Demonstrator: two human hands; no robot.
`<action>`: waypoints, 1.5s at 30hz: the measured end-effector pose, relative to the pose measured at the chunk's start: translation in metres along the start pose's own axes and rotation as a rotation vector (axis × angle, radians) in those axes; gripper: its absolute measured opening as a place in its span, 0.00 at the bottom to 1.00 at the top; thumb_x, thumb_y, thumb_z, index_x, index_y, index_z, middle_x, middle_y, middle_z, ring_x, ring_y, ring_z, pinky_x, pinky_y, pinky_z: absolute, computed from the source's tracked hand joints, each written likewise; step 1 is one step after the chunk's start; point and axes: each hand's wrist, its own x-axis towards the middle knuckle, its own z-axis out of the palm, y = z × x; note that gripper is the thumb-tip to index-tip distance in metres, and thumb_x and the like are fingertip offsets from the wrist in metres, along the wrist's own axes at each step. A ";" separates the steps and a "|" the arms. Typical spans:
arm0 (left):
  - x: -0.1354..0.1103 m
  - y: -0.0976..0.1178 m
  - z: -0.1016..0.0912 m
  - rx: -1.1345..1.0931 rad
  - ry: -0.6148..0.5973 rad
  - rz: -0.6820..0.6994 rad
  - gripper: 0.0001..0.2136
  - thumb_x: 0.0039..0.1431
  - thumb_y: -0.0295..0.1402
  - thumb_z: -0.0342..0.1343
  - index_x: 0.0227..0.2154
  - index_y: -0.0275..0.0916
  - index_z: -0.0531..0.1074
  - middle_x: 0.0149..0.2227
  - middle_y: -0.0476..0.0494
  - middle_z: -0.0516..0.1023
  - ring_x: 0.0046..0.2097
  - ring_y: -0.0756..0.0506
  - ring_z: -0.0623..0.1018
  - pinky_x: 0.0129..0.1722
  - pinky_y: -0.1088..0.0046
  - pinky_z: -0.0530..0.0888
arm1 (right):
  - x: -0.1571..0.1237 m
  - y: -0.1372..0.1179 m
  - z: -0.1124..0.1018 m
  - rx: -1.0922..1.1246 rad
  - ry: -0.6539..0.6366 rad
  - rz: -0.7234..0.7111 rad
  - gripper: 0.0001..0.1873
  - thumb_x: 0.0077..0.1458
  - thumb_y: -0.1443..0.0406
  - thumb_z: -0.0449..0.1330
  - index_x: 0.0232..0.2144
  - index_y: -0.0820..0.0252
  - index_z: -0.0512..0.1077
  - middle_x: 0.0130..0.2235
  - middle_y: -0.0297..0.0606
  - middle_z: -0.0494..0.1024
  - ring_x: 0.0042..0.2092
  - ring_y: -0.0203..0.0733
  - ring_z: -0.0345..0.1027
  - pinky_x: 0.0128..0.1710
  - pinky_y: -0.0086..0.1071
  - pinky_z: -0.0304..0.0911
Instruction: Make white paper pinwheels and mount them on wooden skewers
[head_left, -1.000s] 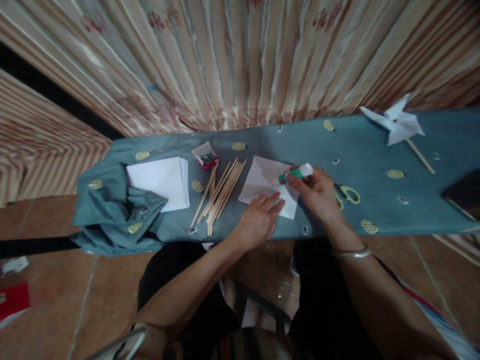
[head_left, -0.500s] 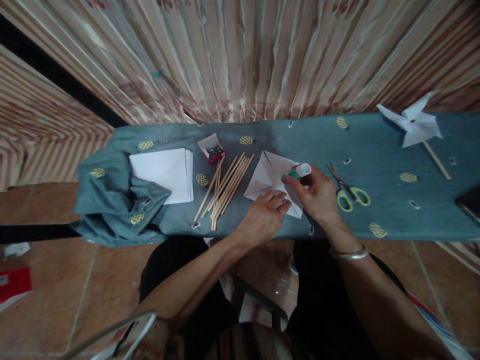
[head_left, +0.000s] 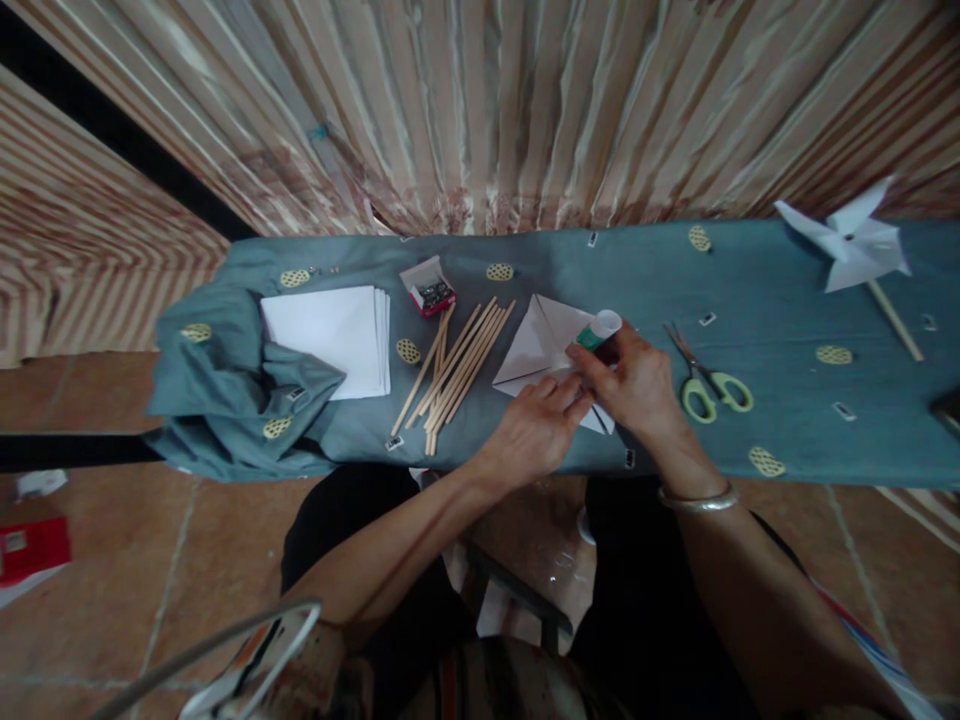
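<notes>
A white square of paper (head_left: 536,345) with diagonal creases lies on the blue cloth-covered table (head_left: 637,275). My right hand (head_left: 637,385) is closed around a green and white glue stick (head_left: 598,331), its end down against the paper near the middle. My left hand (head_left: 536,425) rests on the paper's near edge, fingers bent and pressing it down beside the glue stick.
A bundle of wooden sticks (head_left: 454,370) lies left of the paper, then a small box of pins (head_left: 429,290) and a stack of white sheets (head_left: 330,335). Green-handled scissors (head_left: 705,380) lie right of my hand. A finished paper pinwheel (head_left: 855,245) sits far right.
The glue stick has tilted from lying sideways above the paper to pointing down onto it. My left hand has closed in toward the right hand. The view has drifted slightly.
</notes>
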 end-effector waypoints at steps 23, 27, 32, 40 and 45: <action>0.003 -0.001 0.000 -0.034 -0.045 0.007 0.17 0.67 0.26 0.42 0.52 0.33 0.70 0.53 0.36 0.71 0.50 0.40 0.70 0.52 0.60 0.71 | -0.002 -0.003 0.004 0.047 -0.060 -0.016 0.20 0.58 0.48 0.55 0.35 0.58 0.71 0.29 0.41 0.79 0.30 0.47 0.73 0.30 0.36 0.63; 0.003 -0.001 0.000 -0.029 -0.034 0.006 0.17 0.66 0.25 0.43 0.52 0.33 0.71 0.52 0.36 0.72 0.49 0.40 0.70 0.52 0.60 0.71 | -0.002 -0.004 0.004 0.022 -0.076 -0.016 0.21 0.57 0.47 0.55 0.34 0.58 0.71 0.27 0.40 0.78 0.29 0.45 0.72 0.29 0.35 0.62; 0.003 -0.002 -0.002 -0.020 -0.049 -0.002 0.17 0.64 0.25 0.44 0.53 0.34 0.70 0.53 0.36 0.71 0.49 0.40 0.71 0.51 0.59 0.71 | -0.004 -0.001 0.005 -0.004 -0.042 -0.059 0.23 0.58 0.45 0.53 0.34 0.58 0.70 0.25 0.39 0.77 0.28 0.47 0.72 0.27 0.35 0.60; 0.004 -0.001 -0.004 -0.005 -0.081 0.001 0.17 0.65 0.25 0.44 0.53 0.32 0.70 0.54 0.34 0.71 0.49 0.40 0.71 0.53 0.60 0.70 | -0.007 -0.001 -0.001 -0.038 -0.071 -0.060 0.20 0.58 0.48 0.54 0.35 0.59 0.71 0.25 0.40 0.77 0.27 0.47 0.72 0.27 0.35 0.60; 0.005 -0.001 -0.004 -0.003 -0.079 0.010 0.17 0.66 0.26 0.42 0.52 0.32 0.71 0.55 0.35 0.71 0.50 0.40 0.71 0.54 0.60 0.68 | -0.008 0.003 -0.003 -0.028 -0.058 -0.062 0.20 0.59 0.49 0.54 0.36 0.59 0.72 0.26 0.40 0.77 0.27 0.47 0.72 0.27 0.35 0.60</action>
